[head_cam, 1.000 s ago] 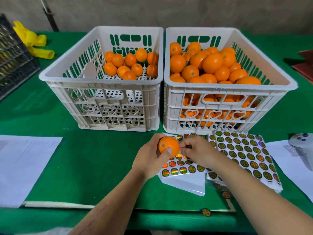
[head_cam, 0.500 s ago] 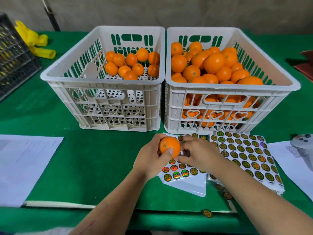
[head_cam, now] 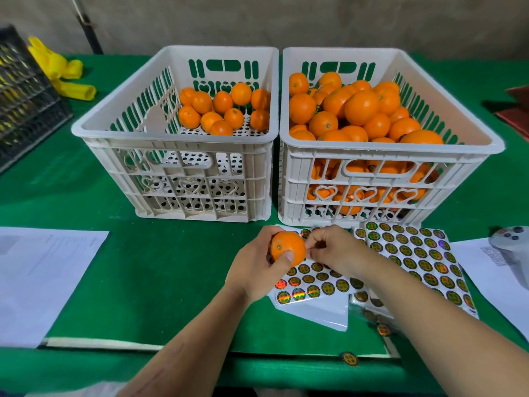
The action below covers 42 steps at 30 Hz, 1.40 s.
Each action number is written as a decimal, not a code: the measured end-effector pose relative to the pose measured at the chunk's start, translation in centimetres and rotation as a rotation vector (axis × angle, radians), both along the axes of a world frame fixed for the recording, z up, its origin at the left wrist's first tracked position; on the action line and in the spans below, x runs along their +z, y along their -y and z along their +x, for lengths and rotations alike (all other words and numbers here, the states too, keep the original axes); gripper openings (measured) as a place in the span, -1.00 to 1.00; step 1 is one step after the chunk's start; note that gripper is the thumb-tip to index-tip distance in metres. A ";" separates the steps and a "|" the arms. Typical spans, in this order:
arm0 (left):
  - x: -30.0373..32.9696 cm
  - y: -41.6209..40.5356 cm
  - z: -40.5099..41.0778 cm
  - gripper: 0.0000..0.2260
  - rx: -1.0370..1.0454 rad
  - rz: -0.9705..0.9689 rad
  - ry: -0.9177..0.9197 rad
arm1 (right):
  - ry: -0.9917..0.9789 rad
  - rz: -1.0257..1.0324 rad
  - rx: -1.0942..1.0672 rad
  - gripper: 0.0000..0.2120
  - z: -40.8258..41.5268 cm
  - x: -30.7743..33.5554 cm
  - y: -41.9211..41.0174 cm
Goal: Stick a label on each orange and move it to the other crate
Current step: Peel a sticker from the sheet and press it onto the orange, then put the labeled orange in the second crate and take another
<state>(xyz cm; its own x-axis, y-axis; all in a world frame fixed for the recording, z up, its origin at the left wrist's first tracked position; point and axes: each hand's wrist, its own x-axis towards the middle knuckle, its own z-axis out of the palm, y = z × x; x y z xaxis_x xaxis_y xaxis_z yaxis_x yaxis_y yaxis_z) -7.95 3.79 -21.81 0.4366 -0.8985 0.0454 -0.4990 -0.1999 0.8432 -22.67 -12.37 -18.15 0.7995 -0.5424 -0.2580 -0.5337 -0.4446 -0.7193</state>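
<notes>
Scene is evenly lit from overhead, fairly bright; colours are saturated. Soft shadows are cast under the crates onto the green bench. Rainbow glare is picked up on the sticker sheets. Strong wide-angle bending is seen at the edges. Centre is reasonably sharp; the white papers are washed out, their print unreadable. Back wall is dimmer.

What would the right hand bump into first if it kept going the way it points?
The right hand points left, at the orange that the left hand holds. Its fingertips already look to be at the orange's side, so it would probably meet the orange first.
</notes>
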 end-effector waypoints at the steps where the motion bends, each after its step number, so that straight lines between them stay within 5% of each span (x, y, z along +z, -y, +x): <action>1: 0.0 0.0 0.0 -0.57 -0.002 0.000 0.005 | -0.011 -0.025 0.005 -0.82 0.3 -0.1 0.0; 7: -0.2 0.1 0.1 -0.62 0.000 -0.019 0.004 | -0.078 -0.246 0.177 -0.77 0.2 -0.4 -0.3; 13: -0.4 0.1 0.2 -0.61 -0.004 -0.014 0.006 | 0.047 -0.280 0.102 -0.83 -0.1 -0.7 -0.1; 17: -0.4 0.1 0.1 -0.63 -0.007 0.002 0.005 | 0.422 -0.183 -0.288 -0.86 -0.6 0.5 -0.9; 20: -0.2 0.1 0.1 -0.62 -0.011 0.002 0.012 | 0.600 -0.250 -0.270 -0.93 -0.7 1.9 -2.7; 27: 0.0 -0.1 0.1 -0.59 -0.019 -0.011 0.006 | 0.466 -0.447 0.075 -0.78 -1.6 1.8 -3.9; 31: 0.0 0.0 0.2 -0.48 0.006 -0.036 -0.063 | 0.302 -0.657 0.274 -0.45 -2.2 1.7 -4.6; 34: 0.0 -0.1 0.2 -0.48 0.009 -0.048 -0.103 | 0.299 -0.601 0.214 -0.28 -1.6 0.9 -6.0; 42: 0.2 -0.3 0.3 -0.51 0.034 -0.143 -0.220 | 0.426 -0.588 0.129 -0.32 -0.8 2.8 -5.2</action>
<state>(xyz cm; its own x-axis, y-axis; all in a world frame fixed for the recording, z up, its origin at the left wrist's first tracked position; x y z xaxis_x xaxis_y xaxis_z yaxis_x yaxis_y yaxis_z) -7.62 4.10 -21.58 0.4802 -0.8743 0.0709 -0.2951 -0.0849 0.9517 -23.49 -7.19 -15.36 0.8323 -0.3900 0.3939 -0.1785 -0.8613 -0.4758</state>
